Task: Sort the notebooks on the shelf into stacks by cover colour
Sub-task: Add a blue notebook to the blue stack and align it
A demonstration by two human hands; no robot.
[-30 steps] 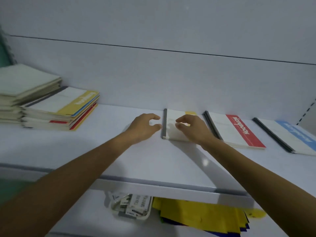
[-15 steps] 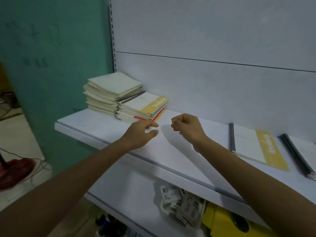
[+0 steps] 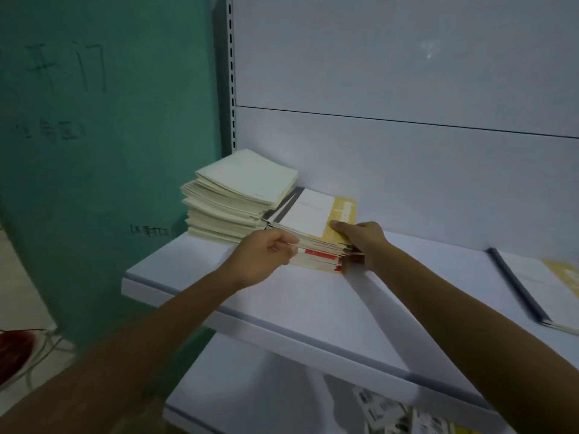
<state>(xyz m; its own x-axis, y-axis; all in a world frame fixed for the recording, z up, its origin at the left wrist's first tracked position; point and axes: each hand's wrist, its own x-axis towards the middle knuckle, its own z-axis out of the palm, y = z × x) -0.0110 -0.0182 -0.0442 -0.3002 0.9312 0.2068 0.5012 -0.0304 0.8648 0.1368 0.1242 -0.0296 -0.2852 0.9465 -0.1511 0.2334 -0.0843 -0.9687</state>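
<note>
Mixed stack of yellow- and red-banded white paper notebooks, ten o'clock: left hand pinches upper edges, right hand grips corner. Risk: covers may slip, stack fans.

My left hand pinching the mixed-colour notebook stack at its front edge, my right hand gripping its right side, cream notebook stack touching it, white metal shelf beneath.

Setting: shop or stockroom, most likely stationery retail.

Evidence: white metal display shelf with a slotted upright and flat back panel, retail gondola type. Cream notebook stack and colour-banded notebook stack laid out in multiples. Lower shelf carries printed packets, blurred, possibly packaged goods. Green wall with handwritten marks.
</note>
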